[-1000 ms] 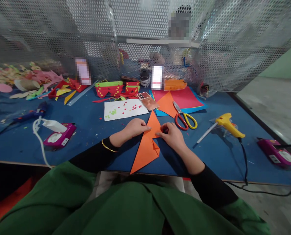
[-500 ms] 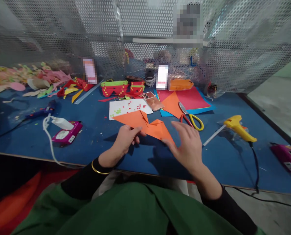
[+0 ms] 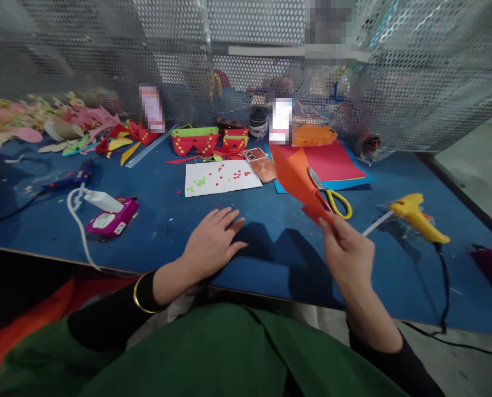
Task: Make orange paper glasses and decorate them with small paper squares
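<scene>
My right hand (image 3: 349, 253) pinches the lower end of a folded orange paper (image 3: 297, 179), which is raised and tilted above the table, in front of another orange sheet. My left hand (image 3: 212, 242) has its fingers spread over the blue table (image 3: 155, 220) and holds nothing. Beyond it lies a white sheet (image 3: 208, 190) with small red and green paper bits. Scissors (image 3: 341, 204) with a red and a yellow handle lie just behind the raised paper, partly hidden by it.
A yellow glue gun (image 3: 415, 218) rests at the right. At the left are a purple power socket (image 3: 125, 215) and a blue glue gun (image 3: 70, 181). Red paper glasses (image 3: 194, 144), a phone (image 3: 262, 165) and red sheets (image 3: 340, 157) lie toward the mesh.
My left hand has let go of the orange paper and opened. My right hand has closed on the paper, lifting and turning it to the right. The view has shifted slightly.
</scene>
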Motion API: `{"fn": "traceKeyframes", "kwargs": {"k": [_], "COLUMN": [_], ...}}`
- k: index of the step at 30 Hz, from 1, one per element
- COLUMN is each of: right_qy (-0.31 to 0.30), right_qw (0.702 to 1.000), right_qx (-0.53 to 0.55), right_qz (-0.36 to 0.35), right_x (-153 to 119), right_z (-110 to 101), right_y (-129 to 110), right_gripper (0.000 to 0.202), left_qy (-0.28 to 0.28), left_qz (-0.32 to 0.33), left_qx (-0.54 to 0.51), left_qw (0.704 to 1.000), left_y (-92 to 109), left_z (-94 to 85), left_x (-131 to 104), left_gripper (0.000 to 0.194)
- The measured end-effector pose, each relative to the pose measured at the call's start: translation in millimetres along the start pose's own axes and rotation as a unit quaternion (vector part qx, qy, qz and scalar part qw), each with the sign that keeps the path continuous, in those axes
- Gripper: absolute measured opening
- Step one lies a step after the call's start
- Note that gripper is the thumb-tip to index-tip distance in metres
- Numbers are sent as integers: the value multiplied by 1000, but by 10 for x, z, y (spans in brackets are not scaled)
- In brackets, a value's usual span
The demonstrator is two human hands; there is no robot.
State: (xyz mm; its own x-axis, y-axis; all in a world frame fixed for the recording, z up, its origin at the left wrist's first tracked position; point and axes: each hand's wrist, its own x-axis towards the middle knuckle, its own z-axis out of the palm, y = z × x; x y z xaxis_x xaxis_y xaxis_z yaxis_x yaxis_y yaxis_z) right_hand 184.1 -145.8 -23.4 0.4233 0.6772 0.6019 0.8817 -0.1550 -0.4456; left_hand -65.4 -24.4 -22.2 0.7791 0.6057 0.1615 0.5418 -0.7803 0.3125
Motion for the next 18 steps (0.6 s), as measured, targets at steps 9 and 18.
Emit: {"fn": "traceKeyframes", "kwargs": {"k": [9,18], "right_qy": [72,76], "right_qw": [996,995], "right_qx": [19,41], "right_qz": [-50,-57], "right_x": [-80,-114], "right_z": [95,114], "right_y": [101,177], "right_gripper": [32,31], "left_qy": [-132,-67], "left_qz": [81,144], "left_qx": [106,115], "left_qw": [982,981], "left_y": [-154,164], "left_z": [240,401], "left_x": [283,1190], "left_gripper": [104,79]}}
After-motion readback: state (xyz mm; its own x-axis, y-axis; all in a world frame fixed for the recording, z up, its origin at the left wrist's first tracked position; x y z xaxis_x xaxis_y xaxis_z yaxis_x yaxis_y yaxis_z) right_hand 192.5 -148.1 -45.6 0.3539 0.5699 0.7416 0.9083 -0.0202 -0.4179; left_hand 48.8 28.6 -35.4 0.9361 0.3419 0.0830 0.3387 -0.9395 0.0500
